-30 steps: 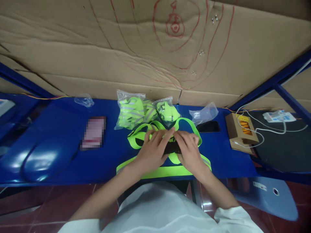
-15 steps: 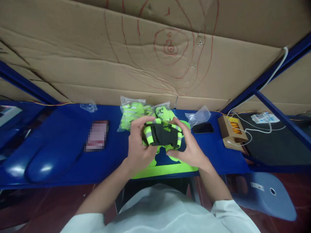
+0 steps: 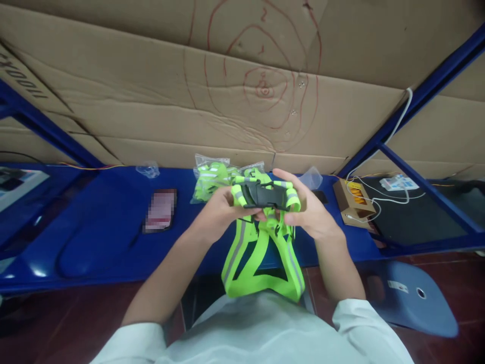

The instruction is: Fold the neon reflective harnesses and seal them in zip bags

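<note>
A neon yellow-green reflective harness with grey stripes is up between my two hands. Its large black buckle faces me, with the two halves joined. On the left end of the buckle, my left hand closes round the folded webbing, its fingertips partly hidden beneath. My right hand grips the other end, thumb below and fingers behind the straps. Loops of strap hang down over the table edge towards my shirt. Behind the harness lie clear plastic bags packed with similar neon straps, partly covered by my hands.
The blue table carries a phone on the left and crumpled clear bags at the back. A dark flat object and an open cardboard box with a white cable stand right. Cardboard panels rise behind; a blue stool is below.
The harness has been raised off the table, and its straps now hang down towards me. Both hands have shifted slightly right with the buckle. The camera view has tilted a little.
</note>
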Motion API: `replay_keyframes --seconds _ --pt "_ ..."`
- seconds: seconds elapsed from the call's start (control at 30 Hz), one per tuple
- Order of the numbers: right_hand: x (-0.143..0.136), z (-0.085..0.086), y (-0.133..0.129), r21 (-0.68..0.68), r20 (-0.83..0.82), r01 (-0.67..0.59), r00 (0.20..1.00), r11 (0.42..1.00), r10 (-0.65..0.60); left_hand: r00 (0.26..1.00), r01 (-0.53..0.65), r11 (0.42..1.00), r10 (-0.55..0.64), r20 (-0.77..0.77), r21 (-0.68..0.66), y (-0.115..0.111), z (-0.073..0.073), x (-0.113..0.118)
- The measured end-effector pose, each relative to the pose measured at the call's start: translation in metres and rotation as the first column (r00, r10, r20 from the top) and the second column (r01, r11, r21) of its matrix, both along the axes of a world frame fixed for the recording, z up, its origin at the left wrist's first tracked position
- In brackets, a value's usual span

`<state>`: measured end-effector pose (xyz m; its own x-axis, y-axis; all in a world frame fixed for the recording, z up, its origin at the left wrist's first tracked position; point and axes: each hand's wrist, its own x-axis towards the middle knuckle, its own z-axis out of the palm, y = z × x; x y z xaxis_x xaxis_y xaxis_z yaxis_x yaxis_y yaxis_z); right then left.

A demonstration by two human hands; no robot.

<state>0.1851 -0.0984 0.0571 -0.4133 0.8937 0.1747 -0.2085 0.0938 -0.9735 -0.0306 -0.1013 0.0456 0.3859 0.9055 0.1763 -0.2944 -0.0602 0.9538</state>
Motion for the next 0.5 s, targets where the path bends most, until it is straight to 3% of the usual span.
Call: replay_keyframes --seconds 0.07,0.17,0.23,0.3,0.4,0.5 --pt "0.003 0.002 0.0 -0.114 -0.07 -0.211 0.976 0.971 0.204 0.996 0.024 1.0 -0.025 0.085 0.015 -0.001 0.01 -0.004" --pt "0.0 -0.003 0.005 -0.133 -0.14 -0.358 0.93 0.924 0.34 0.986 0.035 0.999 -0.037 0.162 0.013 -0.002 0.024 -0.007" --pt "-0.007 -0.007 0.009 -0.111 -0.129 -0.371 0.925 0.922 0.357 0.983 0.004 1.0 -0.009 0.184 0.031 -0.001 0.032 -0.006" --pt "-0.017 -0.005 0.01 -0.084 -0.079 -0.305 0.951 0.949 0.299 0.983 -0.055 0.996 0.041 0.181 0.075 0.001 0.041 -0.005" --pt "-0.025 0.014 0.008 -0.055 -0.019 -0.219 0.976 0.974 0.219 0.983 -0.101 0.981 0.073 0.167 0.168 0.001 0.06 -0.009" --pt "-0.016 0.04 0.003 -0.041 0.029 -0.299 0.953 0.953 0.3 0.991 -0.071 0.974 0.043 0.13 0.217 -0.01 0.079 -0.027"
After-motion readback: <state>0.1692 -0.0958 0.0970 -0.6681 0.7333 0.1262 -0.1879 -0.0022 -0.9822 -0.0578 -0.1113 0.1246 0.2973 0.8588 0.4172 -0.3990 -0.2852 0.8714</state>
